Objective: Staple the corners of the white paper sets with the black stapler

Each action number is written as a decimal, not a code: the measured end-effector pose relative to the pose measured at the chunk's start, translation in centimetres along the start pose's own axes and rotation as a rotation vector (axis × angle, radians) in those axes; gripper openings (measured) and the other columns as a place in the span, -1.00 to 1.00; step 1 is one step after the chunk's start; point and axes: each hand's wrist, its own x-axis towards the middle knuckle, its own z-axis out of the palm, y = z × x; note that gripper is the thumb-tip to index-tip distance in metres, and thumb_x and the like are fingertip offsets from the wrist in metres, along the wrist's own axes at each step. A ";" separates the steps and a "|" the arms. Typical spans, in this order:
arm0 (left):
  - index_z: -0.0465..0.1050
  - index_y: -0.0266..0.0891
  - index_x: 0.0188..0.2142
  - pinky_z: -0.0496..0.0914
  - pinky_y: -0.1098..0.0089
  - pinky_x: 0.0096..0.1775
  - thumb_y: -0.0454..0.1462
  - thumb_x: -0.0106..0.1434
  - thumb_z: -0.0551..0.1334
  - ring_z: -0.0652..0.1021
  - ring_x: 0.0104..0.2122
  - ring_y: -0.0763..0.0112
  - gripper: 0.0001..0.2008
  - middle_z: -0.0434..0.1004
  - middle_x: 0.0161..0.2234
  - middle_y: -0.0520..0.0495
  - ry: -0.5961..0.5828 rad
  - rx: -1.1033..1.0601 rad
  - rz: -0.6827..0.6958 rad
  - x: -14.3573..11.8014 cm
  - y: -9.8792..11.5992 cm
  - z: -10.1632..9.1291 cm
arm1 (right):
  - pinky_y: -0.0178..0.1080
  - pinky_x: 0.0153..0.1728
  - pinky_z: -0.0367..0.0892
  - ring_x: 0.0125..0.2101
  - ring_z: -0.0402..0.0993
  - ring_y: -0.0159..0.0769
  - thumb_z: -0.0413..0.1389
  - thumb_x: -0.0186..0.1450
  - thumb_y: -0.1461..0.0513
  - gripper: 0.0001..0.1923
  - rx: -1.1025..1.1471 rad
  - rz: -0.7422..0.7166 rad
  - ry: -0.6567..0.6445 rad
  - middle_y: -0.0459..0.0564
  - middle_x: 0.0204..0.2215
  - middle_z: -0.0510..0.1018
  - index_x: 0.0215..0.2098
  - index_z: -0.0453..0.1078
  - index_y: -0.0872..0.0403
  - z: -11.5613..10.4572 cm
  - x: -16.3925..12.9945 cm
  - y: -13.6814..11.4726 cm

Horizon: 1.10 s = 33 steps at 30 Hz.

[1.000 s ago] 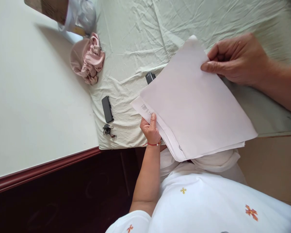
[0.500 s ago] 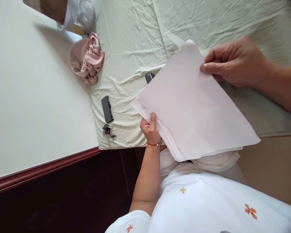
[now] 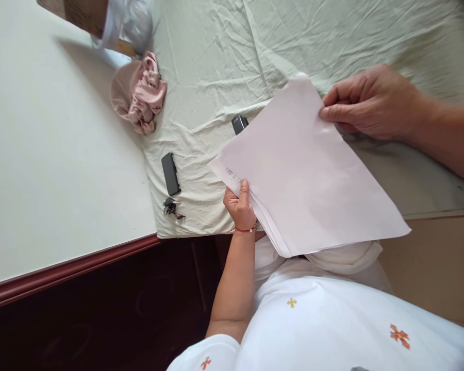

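Observation:
My left hand (image 3: 240,206) grips the near left corner of a stack of white papers (image 3: 309,175), thumb on top over a line of print. A red thread bracelet circles that wrist. My right hand (image 3: 369,103) pinches the far edge of the top sheet between thumb and fingers, holding it slightly raised above the stack. The stack hangs over the edge of a surface covered with a wrinkled pale green cloth (image 3: 224,46). A small dark object (image 3: 238,122) pokes out from under the papers' far left edge.
A black phone-like object (image 3: 170,173) and a bunch of keys (image 3: 171,208) lie on the cloth left of the papers. A pink cap with a scrunched pink fabric (image 3: 141,95) sits farther back, beside a plastic bag (image 3: 126,23). A cream surface with a red-brown edge (image 3: 58,159) spans the left.
My right hand has lowered the top sheet's far edge slightly toward the stack. My left hand has kept its grip in place.

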 end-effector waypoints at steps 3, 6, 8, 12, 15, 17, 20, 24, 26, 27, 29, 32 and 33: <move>0.69 -0.19 -0.13 0.56 0.35 0.09 -0.03 0.23 0.52 0.72 -0.01 0.24 -0.66 0.76 -0.14 -0.10 -0.001 0.011 0.004 0.0 0.0 0.0 | -0.46 -0.63 -0.10 -0.67 0.07 -0.71 0.25 0.25 0.06 -0.59 0.012 0.019 -0.007 -0.07 -0.60 0.28 -0.11 0.51 0.25 -0.2 0.2 0.2; 0.68 -0.18 -0.09 0.56 0.31 0.13 0.01 0.23 0.52 0.71 0.04 0.21 -0.61 0.76 -0.11 -0.11 -0.011 0.027 0.010 -0.1 0.0 0.0 | -0.47 -0.61 -0.10 -0.67 0.07 -0.72 0.24 0.27 0.09 -0.62 0.022 0.030 -0.011 -0.08 -0.61 0.26 -0.12 0.50 0.25 -0.2 0.1 -0.1; 0.68 -0.19 -0.08 0.56 0.30 0.15 0.03 0.22 0.52 0.70 0.05 0.20 -0.58 0.76 -0.10 -0.12 -0.015 0.030 0.014 -0.1 0.0 0.0 | -0.47 -0.61 -0.12 -0.68 0.06 -0.73 0.22 0.29 0.11 -0.64 0.017 0.029 -0.005 -0.09 -0.62 0.25 -0.12 0.49 0.26 0.0 0.0 -0.4; 0.69 -0.19 -0.08 0.56 0.31 0.15 0.02 0.20 0.54 0.72 0.00 0.23 -0.57 0.77 -0.10 -0.11 -0.012 0.027 0.023 -0.1 0.1 0.1 | -0.45 -0.61 -0.11 -0.67 0.03 -0.74 0.19 0.31 0.12 -0.66 0.007 0.010 -0.003 -0.10 -0.62 0.23 -0.12 0.48 0.27 0.0 -0.3 -0.6; 0.69 -0.20 -0.06 0.56 0.30 0.16 0.03 0.19 0.55 0.72 0.01 0.22 -0.55 0.77 -0.09 -0.11 -0.012 0.043 0.030 0.0 0.1 0.1 | -0.47 -0.59 -0.09 -0.65 0.04 -0.78 0.20 0.30 0.13 -0.65 -0.058 0.016 -0.046 -0.09 -0.59 0.27 -0.10 0.52 0.26 -0.2 -0.2 -0.6; 0.69 -0.20 -0.05 0.56 0.30 0.17 0.03 0.20 0.54 0.72 0.03 0.21 -0.54 0.77 -0.08 -0.12 -0.014 0.056 0.035 0.0 0.1 0.1 | -0.51 -0.56 -0.06 -0.62 0.07 -0.82 0.21 0.30 0.13 -0.66 -0.145 0.014 -0.068 -0.09 -0.55 0.33 -0.09 0.54 0.24 -0.3 -0.2 -0.8; 0.68 -0.20 -0.04 0.55 0.29 0.19 0.04 0.21 0.53 0.70 0.09 0.18 -0.54 0.77 -0.06 -0.13 -0.017 0.077 0.038 0.0 0.0 0.0 | -0.55 -0.54 -0.03 -0.59 0.08 -0.86 0.17 0.32 0.15 -0.67 -0.220 0.013 -0.071 -0.11 -0.53 0.35 -0.08 0.55 0.22 -0.4 -0.2 -1.1; 0.68 -0.20 -0.03 0.54 0.30 0.20 0.01 0.24 0.52 0.69 0.11 0.18 -0.57 0.77 -0.05 -0.13 -0.021 0.078 0.039 0.0 -0.1 -0.1 | -0.54 -0.55 -0.04 -0.61 0.06 -0.85 0.16 0.32 0.17 -0.69 -0.230 0.027 -0.070 -0.12 -0.54 0.34 -0.09 0.55 0.22 -0.3 0.0 -1.1; 0.68 -0.20 -0.04 0.54 0.31 0.20 0.00 0.25 0.52 0.70 0.09 0.20 -0.58 0.77 -0.06 -0.12 -0.021 0.071 0.036 -0.1 -0.1 -0.1 | -0.54 -0.55 -0.04 -0.60 0.08 -0.84 0.19 0.30 0.17 -0.70 -0.231 0.025 -0.071 -0.11 -0.54 0.35 -0.10 0.55 0.23 -0.4 0.1 -0.9; 0.68 -0.21 -0.04 0.54 0.30 0.20 0.00 0.24 0.52 0.70 0.09 0.20 -0.58 0.77 -0.07 -0.13 -0.019 0.074 0.033 -0.1 0.0 -0.1 | -0.54 -0.55 -0.04 -0.60 0.09 -0.84 0.19 0.30 0.18 -0.70 -0.227 0.016 -0.070 -0.12 -0.54 0.35 -0.11 0.56 0.23 -0.4 0.1 -0.8; 0.68 -0.20 -0.04 0.53 0.29 0.21 0.02 0.23 0.52 0.69 0.11 0.18 -0.56 0.77 -0.07 -0.13 -0.013 0.087 0.027 -0.1 0.0 0.0 | -0.54 -0.55 -0.03 -0.61 0.08 -0.85 0.19 0.30 0.17 -0.71 -0.216 -0.003 -0.070 -0.12 -0.53 0.36 -0.11 0.56 0.22 -0.3 0.2 -0.6; 0.68 -0.20 -0.03 0.53 0.27 0.22 0.04 0.22 0.52 0.68 0.14 0.15 -0.54 0.77 -0.07 -0.14 -0.008 0.086 0.021 -0.1 0.1 0.1 | -0.53 -0.55 -0.03 -0.61 0.08 -0.84 0.19 0.31 0.17 -0.71 -0.210 0.000 -0.084 -0.12 -0.54 0.36 -0.11 0.55 0.22 -0.3 0.2 -0.6; 0.68 -0.21 -0.03 0.53 0.27 0.22 0.04 0.22 0.52 0.68 0.13 0.15 -0.54 0.77 -0.07 -0.14 -0.009 0.085 0.017 -0.2 0.1 0.0 | -0.53 -0.55 -0.03 -0.61 0.09 -0.84 0.19 0.31 0.17 -0.70 -0.207 -0.002 -0.090 -0.12 -0.54 0.36 -0.11 0.55 0.23 -0.3 0.2 -0.5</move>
